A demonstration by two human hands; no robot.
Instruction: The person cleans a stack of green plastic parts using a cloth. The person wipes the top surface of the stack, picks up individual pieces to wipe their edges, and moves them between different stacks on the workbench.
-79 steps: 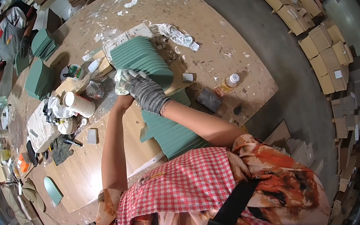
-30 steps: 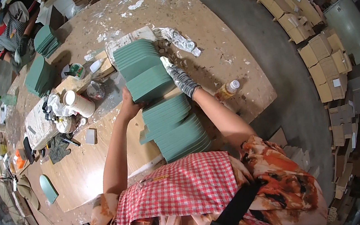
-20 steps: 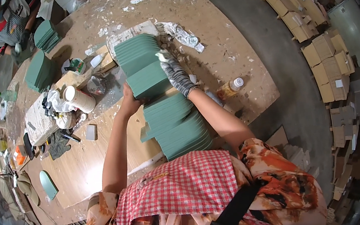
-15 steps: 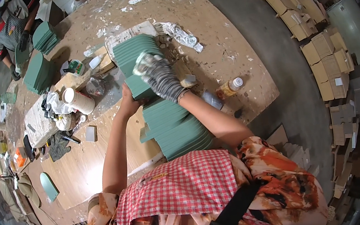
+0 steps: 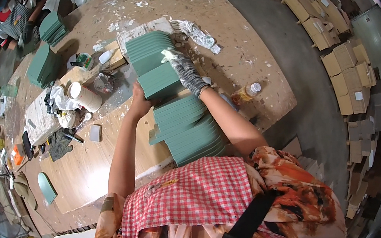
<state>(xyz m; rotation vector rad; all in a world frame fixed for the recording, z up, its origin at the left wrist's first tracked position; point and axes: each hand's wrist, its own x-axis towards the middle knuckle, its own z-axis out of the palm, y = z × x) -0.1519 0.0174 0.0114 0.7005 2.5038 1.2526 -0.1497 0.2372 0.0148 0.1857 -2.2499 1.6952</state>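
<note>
A short bundle of green boards [image 5: 160,80] sits between my hands, its flat edges facing up. My bare left hand [image 5: 140,101] is closed around the bundle's near left corner, with some fingers hidden beneath it. My right hand [image 5: 185,70], in a grey striped glove with pale fingertips, presses along the right side; its fingers partly hide behind the boards. Just beyond stands a row of green boards with rounded ends [image 5: 148,45], leaning against a white-stained block [image 5: 159,26]. Closer to me lies a longer row of the same boards [image 5: 186,126], one jutting out leftward.
Left of the boards are a white tub [image 5: 84,96], a plastic cup [image 5: 103,83] and a dark glove [image 5: 62,145]. A bottle of amber liquid [image 5: 246,93] stands right, a white rag [image 5: 197,36] beyond. Another person [image 5: 19,23] works at the far left near green stacks [image 5: 41,66].
My right hand has slid from the top of the green boards down to their right side. My left hand stays at the left corner. The view has shifted slightly.
</note>
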